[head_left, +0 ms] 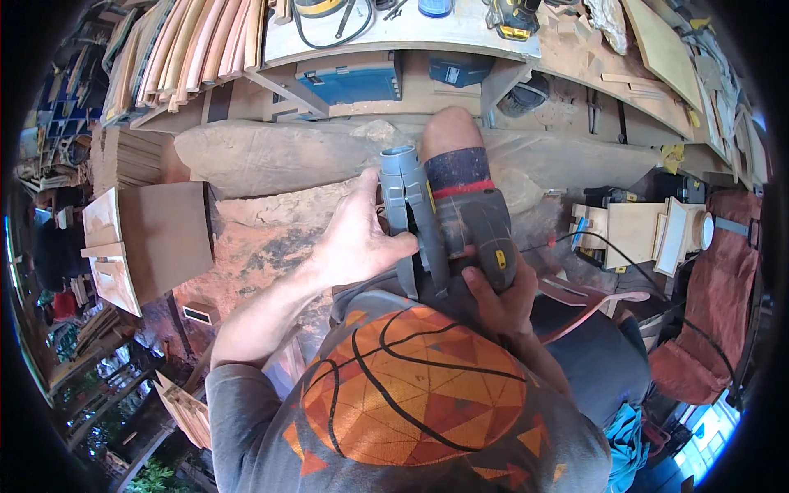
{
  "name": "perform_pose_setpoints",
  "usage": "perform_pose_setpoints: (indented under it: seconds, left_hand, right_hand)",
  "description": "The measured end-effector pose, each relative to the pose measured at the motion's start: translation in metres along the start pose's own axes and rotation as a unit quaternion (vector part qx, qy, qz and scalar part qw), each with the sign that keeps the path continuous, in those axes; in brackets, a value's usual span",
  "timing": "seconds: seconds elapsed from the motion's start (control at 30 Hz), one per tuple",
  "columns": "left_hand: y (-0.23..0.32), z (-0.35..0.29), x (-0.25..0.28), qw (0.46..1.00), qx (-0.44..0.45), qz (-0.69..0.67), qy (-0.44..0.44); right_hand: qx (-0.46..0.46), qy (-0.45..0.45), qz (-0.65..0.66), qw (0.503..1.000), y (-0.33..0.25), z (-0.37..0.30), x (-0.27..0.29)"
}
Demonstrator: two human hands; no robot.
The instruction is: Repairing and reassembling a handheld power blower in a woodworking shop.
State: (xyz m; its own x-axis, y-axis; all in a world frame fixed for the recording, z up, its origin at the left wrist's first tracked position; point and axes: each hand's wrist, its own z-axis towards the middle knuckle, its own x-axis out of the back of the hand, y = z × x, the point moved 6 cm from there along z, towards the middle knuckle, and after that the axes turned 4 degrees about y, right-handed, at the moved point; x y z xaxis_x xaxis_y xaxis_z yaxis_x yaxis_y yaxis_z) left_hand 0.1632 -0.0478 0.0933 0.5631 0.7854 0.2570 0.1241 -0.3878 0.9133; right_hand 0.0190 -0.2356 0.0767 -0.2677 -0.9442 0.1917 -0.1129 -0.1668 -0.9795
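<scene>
My left hand [363, 234] is wrapped round a grey plastic fitting [401, 185], thumb across its near part. An open round tube end tops the fitting, and its narrower legs reach down toward my shirt. Close beside it, my right hand [508, 300] grips a dark grey power tool [481, 222] with a small yellow label. The tool's exact kind is not clear. A red stripe and a dark speckled band lie beyond its body, followed by a rounded tan end [452, 131]. Fitting and tool overlap in view, so I cannot tell whether they touch.
A long, thick wood slab [263, 156] lies crosswise ahead. Beyond stands a white-topped bench [394, 37] with a yellow-and-black tool [514, 18] and blue cases [349, 80] underneath. Wood strips [201, 41] lean far left. A black cord [620, 256] trails right.
</scene>
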Motion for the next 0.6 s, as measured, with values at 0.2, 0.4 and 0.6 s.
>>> perform_pose_setpoints:
  seconds: [0.2, 0.4, 0.6]
  left_hand:
    - [0.017, 0.002, 0.000, 0.999, 0.023, 0.029, -0.016]
    - [0.016, -0.008, -0.010, 0.995, -0.042, 0.090, -0.002]
    - [0.026, -0.026, -0.034, 0.988, -0.090, 0.129, -0.008]
  right_hand:
    - [-0.055, -0.004, 0.013, 0.998, 0.002, 0.001, 0.005]
    - [-0.058, 0.010, 0.018, 0.998, 0.027, -0.016, 0.009]
    - [-0.004, 0.117, 0.011, 0.993, 0.059, -0.042, 0.021]
